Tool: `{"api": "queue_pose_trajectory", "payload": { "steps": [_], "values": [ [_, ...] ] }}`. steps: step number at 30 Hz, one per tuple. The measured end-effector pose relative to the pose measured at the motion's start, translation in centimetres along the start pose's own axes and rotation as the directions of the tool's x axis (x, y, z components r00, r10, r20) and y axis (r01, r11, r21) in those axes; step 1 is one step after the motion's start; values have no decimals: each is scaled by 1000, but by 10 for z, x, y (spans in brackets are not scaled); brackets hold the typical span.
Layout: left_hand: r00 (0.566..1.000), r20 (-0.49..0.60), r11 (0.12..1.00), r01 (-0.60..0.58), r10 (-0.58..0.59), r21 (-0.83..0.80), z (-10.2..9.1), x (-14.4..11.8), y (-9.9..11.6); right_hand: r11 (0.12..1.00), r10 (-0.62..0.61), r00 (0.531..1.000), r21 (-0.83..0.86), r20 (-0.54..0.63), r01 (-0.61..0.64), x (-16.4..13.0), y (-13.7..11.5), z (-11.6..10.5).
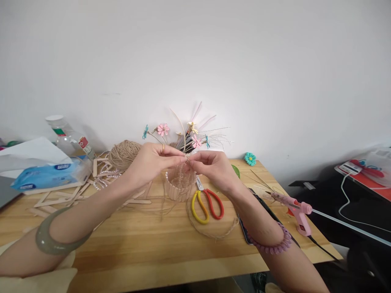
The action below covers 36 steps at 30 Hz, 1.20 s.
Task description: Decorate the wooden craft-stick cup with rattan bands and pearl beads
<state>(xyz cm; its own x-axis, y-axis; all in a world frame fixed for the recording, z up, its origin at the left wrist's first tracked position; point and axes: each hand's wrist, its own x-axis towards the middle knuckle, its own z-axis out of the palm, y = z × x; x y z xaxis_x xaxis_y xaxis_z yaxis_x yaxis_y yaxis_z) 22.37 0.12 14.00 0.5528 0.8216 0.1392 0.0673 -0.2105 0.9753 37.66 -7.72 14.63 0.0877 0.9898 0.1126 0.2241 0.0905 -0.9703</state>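
Observation:
My left hand [149,162] and my right hand [215,167] meet above a small round basket [177,192] walled with short wooden sticks. Fingertips of both are pinched together on thin jute twine at the top of what looks like the basket's handle; the exact knot or wrap is too small to make out. A loose length of twine [210,235] curls on the table below my right hand. Scissors [210,205] with one yellow and one red handle lie just in front of the basket, closed.
Behind the hands stand craft flowers [163,130] on wires. At left are a twine ball [124,154], bead strings, wooden sticks [49,199], blue wipes [45,175] and a glass bottle [64,136]. A pink glue gun [297,209] and a phone [246,230] lie at right.

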Motion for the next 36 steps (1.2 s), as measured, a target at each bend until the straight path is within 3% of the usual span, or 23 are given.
{"api": "queue_pose_trajectory", "payload": {
  "steps": [6, 16, 24, 30, 36],
  "values": [
    [1000, -9, 999, -17, 17, 36, -2, 1, 1, 999, 24, 1000, -28, -8, -24, 1, -1, 3],
    [1000, -7, 993, 28, -29, -113, 1, 1, 2, 994, -54, 998, 96, -21, 56, 3, 4, 4],
    [998, 33, 986, 49, -44, -159, 4, 2, 1, 996, -10, 999, 89, -42, 13, 4, 9, 6],
    [992, -73, 994, -107, 106, -11, 6, 1, 7, 995, 11, 996, 95, -85, -3, 4, 2, 10],
    [943, -172, 959, -279, 283, 50, 8, 9, 27, 980, 39, 989, 198, -143, -10, 17, 1, 17]
  ]
}}
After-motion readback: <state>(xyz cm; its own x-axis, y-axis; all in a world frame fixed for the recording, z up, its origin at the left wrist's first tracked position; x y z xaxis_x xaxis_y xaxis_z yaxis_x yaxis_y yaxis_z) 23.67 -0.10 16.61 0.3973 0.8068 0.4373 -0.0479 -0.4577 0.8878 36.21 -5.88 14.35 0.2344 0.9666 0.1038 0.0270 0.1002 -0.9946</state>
